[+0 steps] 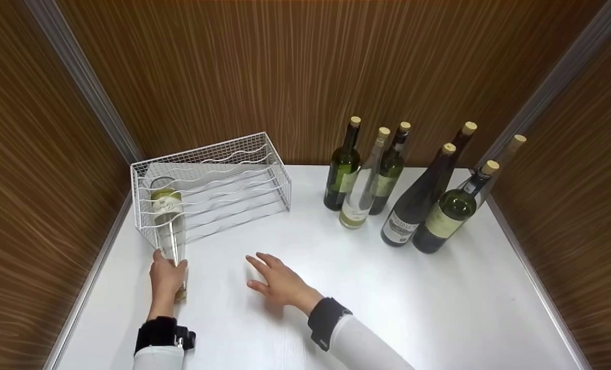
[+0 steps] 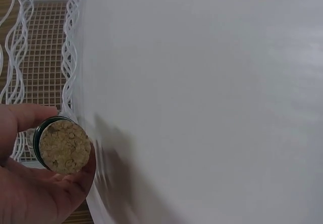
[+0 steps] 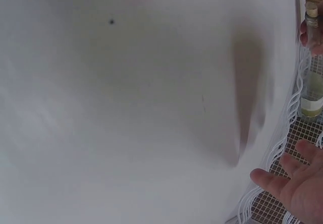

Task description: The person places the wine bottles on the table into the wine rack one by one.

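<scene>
My left hand point(image 1: 167, 277) grips the neck of a clear glass wine bottle point(image 1: 171, 231) at the left of the table. The bottle lies with its labelled base inside the white wire wine rack point(image 1: 233, 200) and its neck toward me. In the left wrist view, the cork point(image 2: 65, 147) faces the camera, with thumb and fingers curled around the neck just behind it. My right hand point(image 1: 280, 281) hovers over the table in front of the rack, fingers spread, holding nothing. The right wrist view shows those spread fingers point(image 3: 270, 181) too.
Several corked bottles stand upright at the right: a green one point(image 1: 342, 177), a clear one point(image 1: 359, 198), a dark one with a white label point(image 1: 406, 216) and a green one with a pale label point(image 1: 447, 218) among them. Wood-patterned walls point(image 1: 295, 77) enclose the white table point(image 1: 388, 308).
</scene>
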A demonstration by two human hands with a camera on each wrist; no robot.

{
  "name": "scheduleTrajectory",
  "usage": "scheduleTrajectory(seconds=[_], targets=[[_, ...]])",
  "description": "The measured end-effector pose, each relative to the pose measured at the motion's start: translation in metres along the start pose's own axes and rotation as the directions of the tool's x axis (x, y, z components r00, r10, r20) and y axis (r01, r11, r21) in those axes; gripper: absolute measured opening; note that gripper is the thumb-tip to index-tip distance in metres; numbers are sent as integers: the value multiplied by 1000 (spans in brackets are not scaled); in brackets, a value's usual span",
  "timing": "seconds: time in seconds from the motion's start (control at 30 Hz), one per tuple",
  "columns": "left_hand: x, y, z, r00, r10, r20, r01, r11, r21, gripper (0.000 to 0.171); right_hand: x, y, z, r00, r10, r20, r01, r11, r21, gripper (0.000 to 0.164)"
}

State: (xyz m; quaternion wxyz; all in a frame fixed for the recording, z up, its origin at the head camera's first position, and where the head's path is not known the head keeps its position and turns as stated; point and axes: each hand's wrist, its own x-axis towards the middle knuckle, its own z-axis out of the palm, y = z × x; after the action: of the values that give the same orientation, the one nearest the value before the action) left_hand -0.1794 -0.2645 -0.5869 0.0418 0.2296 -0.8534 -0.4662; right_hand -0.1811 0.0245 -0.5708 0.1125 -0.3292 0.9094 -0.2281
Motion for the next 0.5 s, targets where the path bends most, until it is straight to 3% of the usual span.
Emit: scheduleTrajectory(seconds=[0.17,0.5], targets=[[-1,1,-1,1000,-1,-2,1,1000,12,82,-3,3,-1,1000,9,-10,-9,1000,14,64],[-9,7,2,997,42,-69,-37,997,69,82,-10,16,-5,998,58,-27,-56,997,49,64]])
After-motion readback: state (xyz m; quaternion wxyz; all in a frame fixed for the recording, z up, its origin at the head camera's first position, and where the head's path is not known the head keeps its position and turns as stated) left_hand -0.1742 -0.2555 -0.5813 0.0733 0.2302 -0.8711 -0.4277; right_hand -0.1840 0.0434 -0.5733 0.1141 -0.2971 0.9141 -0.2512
